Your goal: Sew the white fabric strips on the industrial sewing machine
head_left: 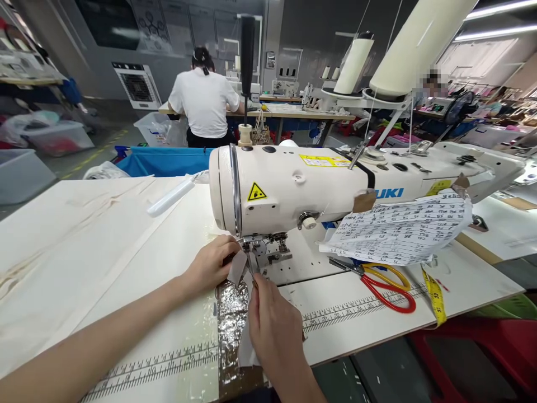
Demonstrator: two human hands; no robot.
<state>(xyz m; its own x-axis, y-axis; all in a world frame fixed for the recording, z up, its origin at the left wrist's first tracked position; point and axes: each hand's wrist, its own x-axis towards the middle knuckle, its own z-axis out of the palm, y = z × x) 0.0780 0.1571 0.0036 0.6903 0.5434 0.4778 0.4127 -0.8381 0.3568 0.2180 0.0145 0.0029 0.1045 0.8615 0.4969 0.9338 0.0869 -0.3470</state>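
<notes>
My left hand [213, 260] is closed by the needle area of a white sewing machine [289, 187], its fingers pinching a small pale grey fabric piece [238, 267]. My right hand [274, 322] is wrapped round a slim, pointed metal tool [250, 264], perhaps tweezers; its tip reaches up beside the presser foot [247, 245]. Most of the tool is hidden in the palm. A strip of similar pale fabric [246, 350] hangs down under the right hand. Beneath both hands, shiny clear tape [232, 313] covers part of the table.
Scissors with red and yellow handles [388, 285] lie right of the machine, beside a yellow tape measure [434, 296]. A handwritten sheet [398, 229] leans on the machine. Large thread cones [354, 64] stand above. Behind, a person in a white shirt [205, 101] sits at another table.
</notes>
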